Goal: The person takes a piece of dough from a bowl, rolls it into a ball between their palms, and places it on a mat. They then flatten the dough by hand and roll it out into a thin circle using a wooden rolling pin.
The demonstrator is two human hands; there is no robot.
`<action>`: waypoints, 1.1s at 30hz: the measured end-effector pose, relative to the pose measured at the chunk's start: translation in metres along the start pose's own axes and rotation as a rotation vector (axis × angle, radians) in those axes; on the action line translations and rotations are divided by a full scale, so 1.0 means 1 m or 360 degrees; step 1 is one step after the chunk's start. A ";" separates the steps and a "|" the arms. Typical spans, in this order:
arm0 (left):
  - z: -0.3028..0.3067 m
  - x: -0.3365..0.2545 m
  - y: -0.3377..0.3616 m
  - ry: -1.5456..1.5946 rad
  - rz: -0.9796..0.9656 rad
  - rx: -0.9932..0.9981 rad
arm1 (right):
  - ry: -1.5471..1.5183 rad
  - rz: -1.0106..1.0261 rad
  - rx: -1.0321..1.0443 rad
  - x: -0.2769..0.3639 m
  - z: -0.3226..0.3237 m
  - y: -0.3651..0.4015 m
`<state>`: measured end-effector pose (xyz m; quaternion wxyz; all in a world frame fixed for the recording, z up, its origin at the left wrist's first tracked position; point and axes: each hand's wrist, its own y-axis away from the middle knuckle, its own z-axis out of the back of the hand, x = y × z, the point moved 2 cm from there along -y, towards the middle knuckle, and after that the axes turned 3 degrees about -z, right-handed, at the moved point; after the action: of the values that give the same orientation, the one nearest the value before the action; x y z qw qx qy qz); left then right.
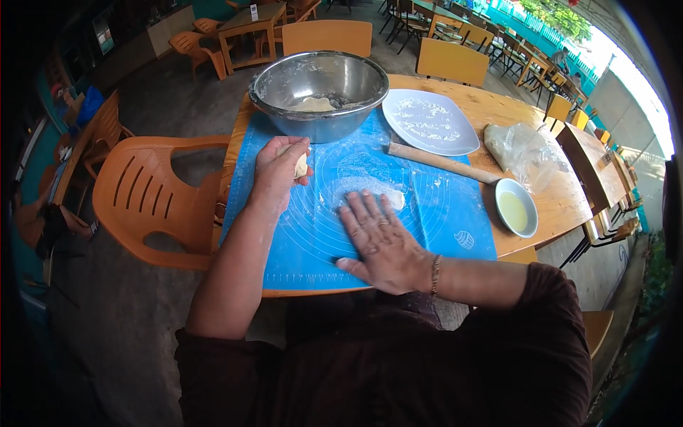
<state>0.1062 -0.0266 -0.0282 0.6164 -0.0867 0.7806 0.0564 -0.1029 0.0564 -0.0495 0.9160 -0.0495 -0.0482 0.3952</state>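
Note:
My left hand (277, 167) is closed around a piece of dough (299, 161), just in front of the steel bowl (320, 127). Flat on the blue baking mat (313, 249) lies my right hand (383, 242), fingers spread, with its fingertips at a patch of white flour (393, 196). More dough (313, 104) sits inside the bowl. A wooden rolling pin (441, 164) rests across the mat's right side. Behind it is a white plate (430, 117) dusted with flour.
A small bowl of pale yellow liquid (516, 210) stands at the table's right, near the rolling pin's end. Beyond it lies a clear plastic bag (523, 151) with something pale inside. An orange plastic chair (153, 199) touches the left side of the wooden table (562, 206).

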 end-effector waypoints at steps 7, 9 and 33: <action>-0.008 0.005 -0.002 -0.0101 0.0046 0.0073 | 0.0043 -0.0584 0.0159 -0.068 0.006 -0.020; -0.007 0.011 -0.003 -0.0052 0.0097 0.0087 | -0.0102 -0.0433 0.0074 -0.050 -0.005 -0.043; 0.013 0.001 -0.014 -0.0029 -0.0254 -0.0398 | -0.0194 -0.0060 0.0005 0.032 -0.028 -0.097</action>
<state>0.1209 -0.0375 -0.0319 0.6103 -0.2240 0.7525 0.1048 -0.0081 0.0118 -0.0627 0.9187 -0.0230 -0.1044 0.3803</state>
